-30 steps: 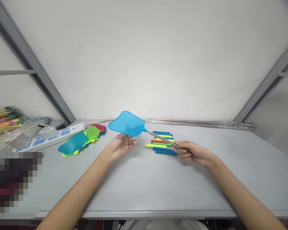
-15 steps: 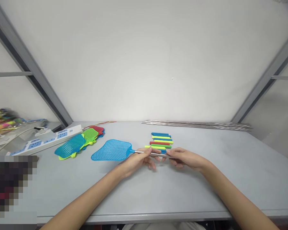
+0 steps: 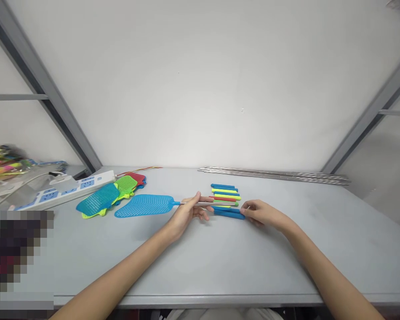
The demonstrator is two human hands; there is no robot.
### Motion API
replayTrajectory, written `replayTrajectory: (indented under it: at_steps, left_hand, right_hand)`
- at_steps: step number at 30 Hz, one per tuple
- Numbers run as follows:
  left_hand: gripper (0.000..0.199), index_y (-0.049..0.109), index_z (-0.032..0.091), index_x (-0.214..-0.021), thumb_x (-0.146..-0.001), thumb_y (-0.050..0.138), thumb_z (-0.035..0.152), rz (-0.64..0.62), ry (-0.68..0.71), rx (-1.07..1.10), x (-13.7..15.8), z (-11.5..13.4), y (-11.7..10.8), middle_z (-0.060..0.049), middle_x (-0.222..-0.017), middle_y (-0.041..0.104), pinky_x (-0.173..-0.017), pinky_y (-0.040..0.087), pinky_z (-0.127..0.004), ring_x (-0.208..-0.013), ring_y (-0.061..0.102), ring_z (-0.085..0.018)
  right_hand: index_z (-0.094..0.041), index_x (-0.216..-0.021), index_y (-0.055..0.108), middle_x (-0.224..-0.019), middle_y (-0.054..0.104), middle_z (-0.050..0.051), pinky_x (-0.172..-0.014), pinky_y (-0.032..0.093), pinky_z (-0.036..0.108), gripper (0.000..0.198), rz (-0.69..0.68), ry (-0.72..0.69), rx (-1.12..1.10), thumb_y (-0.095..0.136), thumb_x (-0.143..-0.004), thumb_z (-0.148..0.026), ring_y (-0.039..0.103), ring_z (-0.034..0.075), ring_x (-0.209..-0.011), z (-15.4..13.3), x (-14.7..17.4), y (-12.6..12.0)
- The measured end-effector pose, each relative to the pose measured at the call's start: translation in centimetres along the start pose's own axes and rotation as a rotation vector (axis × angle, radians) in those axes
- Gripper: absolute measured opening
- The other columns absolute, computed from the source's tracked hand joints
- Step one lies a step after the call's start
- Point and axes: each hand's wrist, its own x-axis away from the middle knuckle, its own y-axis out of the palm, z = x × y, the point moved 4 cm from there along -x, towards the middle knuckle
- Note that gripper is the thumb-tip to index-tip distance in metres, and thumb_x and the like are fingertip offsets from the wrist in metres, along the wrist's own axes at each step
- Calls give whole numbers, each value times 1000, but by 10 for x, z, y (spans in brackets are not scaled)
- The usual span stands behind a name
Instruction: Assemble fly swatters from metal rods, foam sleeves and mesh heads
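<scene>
1. Blue swatter (image 3: 145,206) hovers over the bench (image 3: 193,266), its rod (image 3: 222,204) pinched partway along by the left hand (image 3: 184,218), likely leaving one end clear.
2. Right hand (image 3: 262,214), fingers curled, meets blue tubes (image 3: 228,215); grip unclear.
3. Other tubes (image 3: 224,191) lie alongside, seemingly for easy reach.

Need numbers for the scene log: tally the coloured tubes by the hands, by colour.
Blue tubes: 5
Yellow tubes: 3
Red tube: 1
Green tube: 1
Total: 10, counting partly hidden ones
</scene>
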Motion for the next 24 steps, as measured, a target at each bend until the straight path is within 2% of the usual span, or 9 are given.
replayTrajectory:
  at_steps: [7,13,19,24]
  left_hand:
    - [52,57,11,-100,-79,30,51,22,-10,0,-2,-6,-2,-11,-81,61,-60,40,-27,-56,55,-14]
    - [56,56,10,-100,-78,29,54,35,-12,12,-2,-7,-1,-12,-81,61,-58,39,-26,-55,55,-14]
    - [60,55,12,-103,-78,23,56,56,7,66,2,1,-1,-11,-84,61,-57,38,-25,-58,56,-14]
    - [63,54,9,-104,-79,19,55,28,50,115,3,5,1,-12,-87,61,-58,37,-25,-63,56,-17]
  right_hand:
    - [-17,-81,53,-62,49,-1,-47,36,21,29,-47,-34,93,57,-63,-39,45,10,-53,0,-1,5]
    - [-17,-74,55,-66,49,0,-48,32,21,27,46,-86,142,51,-67,-43,43,10,-57,-4,1,3]
    - [-16,-76,54,-62,47,0,-46,32,22,33,85,-123,-120,47,-69,-48,41,9,-52,-16,7,1]
    - [-17,-78,51,-65,46,0,-43,32,20,30,201,-170,-494,49,-69,-46,41,8,-50,-20,8,-8]
